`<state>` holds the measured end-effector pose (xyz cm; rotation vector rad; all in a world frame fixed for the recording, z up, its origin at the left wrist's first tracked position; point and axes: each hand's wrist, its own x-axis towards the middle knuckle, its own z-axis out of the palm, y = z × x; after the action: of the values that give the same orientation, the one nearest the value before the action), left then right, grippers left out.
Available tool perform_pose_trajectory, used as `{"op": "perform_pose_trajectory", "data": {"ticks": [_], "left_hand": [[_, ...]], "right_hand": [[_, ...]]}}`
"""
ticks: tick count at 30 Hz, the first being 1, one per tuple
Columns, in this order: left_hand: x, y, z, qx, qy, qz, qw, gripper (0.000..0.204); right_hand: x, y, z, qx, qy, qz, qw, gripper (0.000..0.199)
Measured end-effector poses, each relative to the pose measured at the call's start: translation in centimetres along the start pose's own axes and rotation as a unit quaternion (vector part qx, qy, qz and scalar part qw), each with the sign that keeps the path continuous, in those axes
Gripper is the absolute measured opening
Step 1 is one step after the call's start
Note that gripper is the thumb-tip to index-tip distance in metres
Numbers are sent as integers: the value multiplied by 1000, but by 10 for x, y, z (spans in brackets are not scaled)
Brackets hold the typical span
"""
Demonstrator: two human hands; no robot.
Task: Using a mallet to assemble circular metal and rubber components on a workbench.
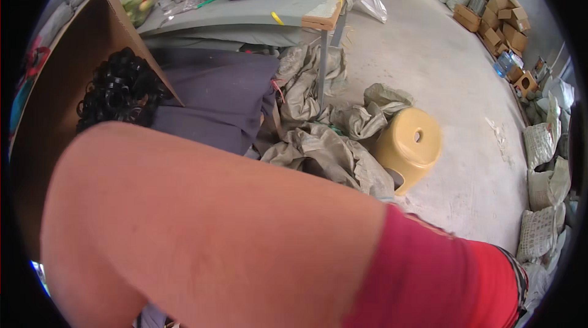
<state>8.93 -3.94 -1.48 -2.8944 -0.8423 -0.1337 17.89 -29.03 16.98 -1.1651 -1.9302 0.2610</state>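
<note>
Filling the view, a bare arm [202, 230] runs lower-right to upper-left; hands unseen; grip untellable.

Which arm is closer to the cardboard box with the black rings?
Right, probably: the bare arm with the red sleeve reaches across just below the box. The left arm is out of view.

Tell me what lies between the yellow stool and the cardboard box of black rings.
In the head view, crumpled grey sacks and grey-purple cloth lie between the yellow stool and the cardboard box.
</note>
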Motion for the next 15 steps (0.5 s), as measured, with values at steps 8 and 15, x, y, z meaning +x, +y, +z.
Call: {"op": "perform_pose_trajectory", "data": {"ticks": [8,15], "left_hand": [[-10,65,-73,-86,-92,19,992,46],[39,1,-17,-203,-96,-39,974,47]], "right_hand": [[-34,40,-25,112,28,-1,993,35],[-69,-76,-93,-88,-237,157,955,31]]}}
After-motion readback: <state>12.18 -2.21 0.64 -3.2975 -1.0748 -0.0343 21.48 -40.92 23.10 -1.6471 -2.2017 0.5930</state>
